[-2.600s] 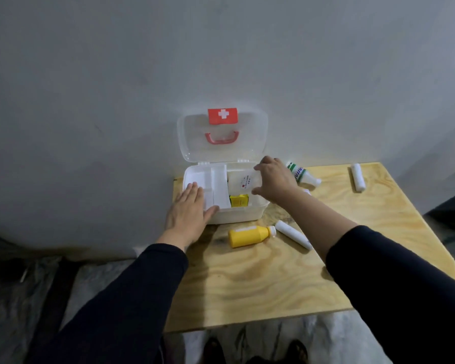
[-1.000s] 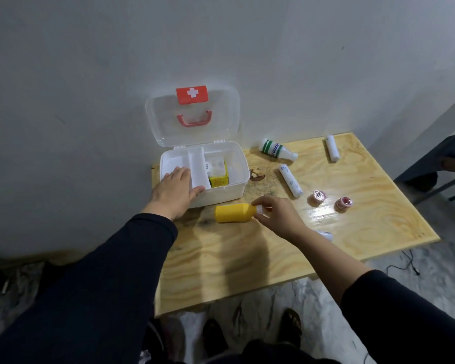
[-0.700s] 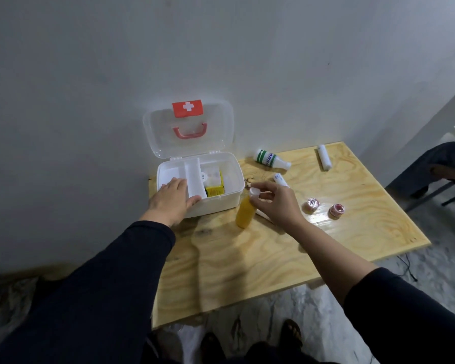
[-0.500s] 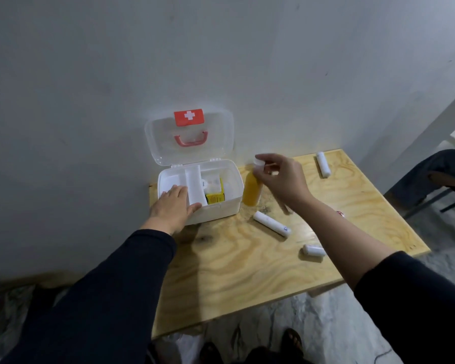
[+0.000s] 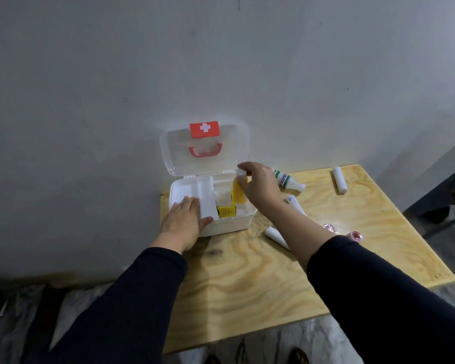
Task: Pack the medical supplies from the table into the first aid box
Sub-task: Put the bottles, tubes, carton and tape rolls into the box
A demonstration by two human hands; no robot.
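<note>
The yellow bottle (image 5: 238, 192) stands upright with its lower end inside the right compartment of the first aid box (image 5: 229, 223), its white cap above the rim. The right hand (image 5: 259, 183) pinches it at the cap and neck, the grip clenched on the yellow bottle. Directly left of the grip a yellow carton (image 5: 227, 211) and a pale packet fill the middle of the box; the bottle sits in the room left between them and the right wall. Behind the grip the clear lid (image 5: 204, 148) stands open against the wall. The left hand (image 5: 185, 220) lies flat, its grip released, on the box's front left corner. Right of the grip, on the surface (image 5: 247, 279), lie a green-banded bottle (image 5: 286, 179), white rolls (image 5: 340, 179) and two pink tape rolls (image 5: 355, 235), well apart.
</note>
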